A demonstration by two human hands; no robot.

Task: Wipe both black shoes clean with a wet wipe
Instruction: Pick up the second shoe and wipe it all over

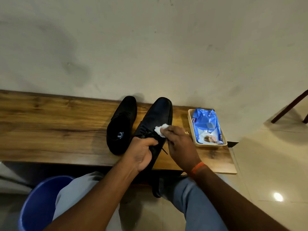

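Two black lace-up shoes lie on a wooden bench [50, 127], toes toward the wall. The left shoe [121, 125] rests alone, its opening facing up. My left hand [141, 152] grips the right shoe [158, 114] around its rear and laces, and its toe looks glossy. My right hand [180, 144] presses a crumpled white wet wipe [160, 130] against that shoe's right side near the laces. An orange band sits on my right wrist and a ring on one finger.
A beige tray [190, 124] holding a blue wet-wipe pack [206, 125] stands at the bench's right end. A blue bin [41, 205] sits on the floor at lower left beside my knees. A dark chair leg [290, 107] crosses the far right. The wall runs right behind the bench.
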